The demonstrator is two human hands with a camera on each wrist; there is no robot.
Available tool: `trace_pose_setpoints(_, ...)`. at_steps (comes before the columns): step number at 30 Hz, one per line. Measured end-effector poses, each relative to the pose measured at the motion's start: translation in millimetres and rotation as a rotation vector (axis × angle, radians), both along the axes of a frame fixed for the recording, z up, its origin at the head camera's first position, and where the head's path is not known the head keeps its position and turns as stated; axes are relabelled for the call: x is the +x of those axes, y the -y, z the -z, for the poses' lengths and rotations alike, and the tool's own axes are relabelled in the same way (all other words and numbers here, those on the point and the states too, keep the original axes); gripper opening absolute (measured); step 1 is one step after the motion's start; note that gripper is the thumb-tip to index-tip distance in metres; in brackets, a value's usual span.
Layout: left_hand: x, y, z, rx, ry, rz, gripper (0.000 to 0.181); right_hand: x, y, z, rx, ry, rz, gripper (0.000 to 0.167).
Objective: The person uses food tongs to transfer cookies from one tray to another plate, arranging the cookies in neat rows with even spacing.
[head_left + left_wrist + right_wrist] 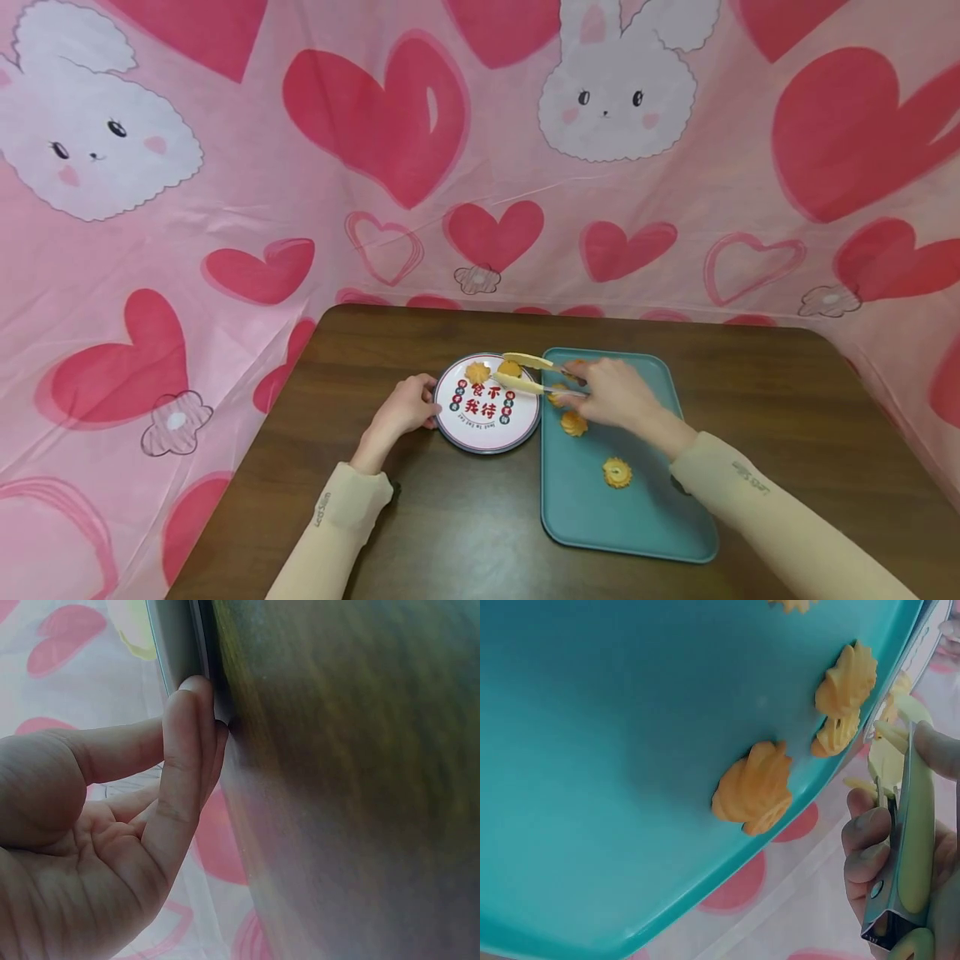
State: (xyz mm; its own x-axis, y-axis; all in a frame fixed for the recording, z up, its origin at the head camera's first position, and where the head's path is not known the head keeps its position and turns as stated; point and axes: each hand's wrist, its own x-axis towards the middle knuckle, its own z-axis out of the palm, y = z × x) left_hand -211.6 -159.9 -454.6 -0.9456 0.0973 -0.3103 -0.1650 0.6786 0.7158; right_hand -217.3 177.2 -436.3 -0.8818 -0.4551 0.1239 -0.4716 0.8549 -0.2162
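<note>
My left hand (407,404) pinches the left rim of a round white plate (480,429) with red and dark lettering; in the left wrist view, thumb and fingers (180,757) meet at its edge. My right hand (611,392) grips metal tongs (907,847) with pale yellow tips and handle covers. Over the plate's upper right, the tong tips lie on either side of a golden cookie (510,368). Another swirled cookie (477,372) rests on the plate, left of the tips. Whether the tips touch the plate is unclear.
To the plate's right lies a teal rectangular tray (600,521) bearing several swirled cookies, among them one (617,472) near its middle and one (573,423) by its left side. Both stand on a dark wooden table (465,525). A pink heart-print cloth (510,175) hangs behind.
</note>
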Motion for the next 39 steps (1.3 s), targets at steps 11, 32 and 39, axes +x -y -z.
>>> trace_pose_setpoints(11, 0.5, 0.2, 0.7, -0.008, -0.001, -0.002, 0.045, 0.1, 6.9, 3.9, 0.038, 0.016, -0.001, 0.059)
trace_pose_setpoints(32, -0.3, -0.5, 0.8, -0.021, -0.004, 0.003, 0.045, 2.9, 9.3, 2.1, 0.087, -0.024, 0.01, 0.062)
trace_pose_setpoints(39, -0.6, -1.2, 0.2, -0.018, -0.007, 0.004, 0.045, 1.6, 9.5, 1.8, 0.092, -0.001, 0.015, 0.068)
